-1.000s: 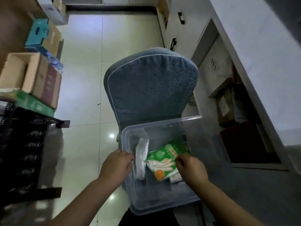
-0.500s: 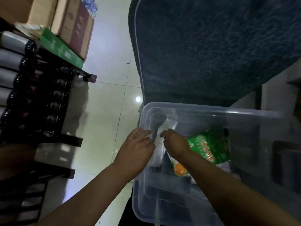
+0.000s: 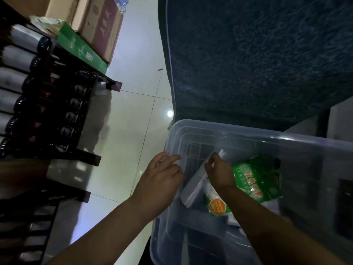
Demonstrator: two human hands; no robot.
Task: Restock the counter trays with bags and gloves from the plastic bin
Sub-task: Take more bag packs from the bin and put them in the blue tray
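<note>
A clear plastic bin sits on a blue upholstered chair. Inside it lies a green glove packet with an orange circle, and a white stack of plastic bags leans against the left wall. My right hand reaches into the bin and pinches the upper end of the white stack. At the bin's left rim, my left hand has its fingers loosely extended and touching the rim; it holds nothing.
A dark rack of bottles stands at the left. Cardboard boxes and a green box sit on top of it. Pale tiled floor runs between rack and chair.
The view has dropped closer to the bin. My right hand moved from the green packet leftward to the white stack and took hold of it. My left hand stayed at the rim.
</note>
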